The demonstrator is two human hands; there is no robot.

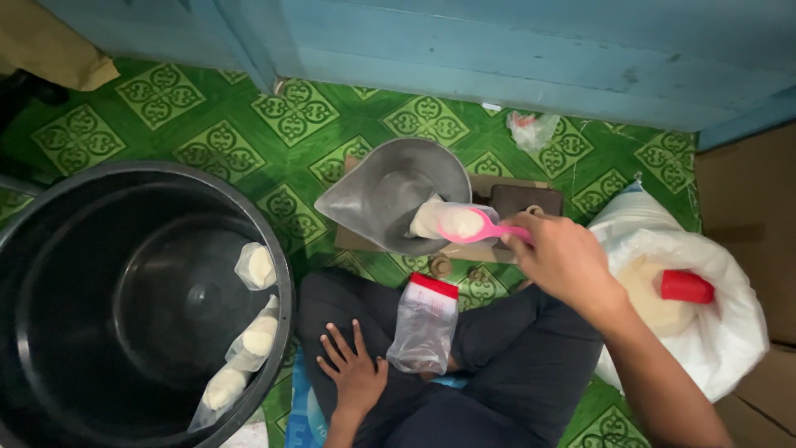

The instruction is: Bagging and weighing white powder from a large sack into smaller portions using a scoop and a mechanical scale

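Seated cross-legged on a green patterned floor [224, 149], dark trousers filling the lower middle. Right hand [564, 261] closed around the handle of a pink spoon [481, 228], long axis running nearly level from the hand at right toward the bowl at left, tilted slightly upward at the bowl end, which carries a heap of white powder. Spoon bowl held just over a small clear bag [431, 220] partly filled with white powder, lying in the grey metal scale pan [390, 187], mouth pointing right toward the spoon. Left hand [352, 369] resting flat on the left thigh, fingers spread wide, holding nothing. Just right of it, on the lap, a bunch of empty clear bags [423, 328] with a red top edge, standing roughly upright. At left, a large black tub [50, 232] with three filled small bags [249, 340] lying against its right inner wall. At right, a big white sack [713, 332] open on white powder, with a red cup [686, 287] lying in it. Blue wall along the top.
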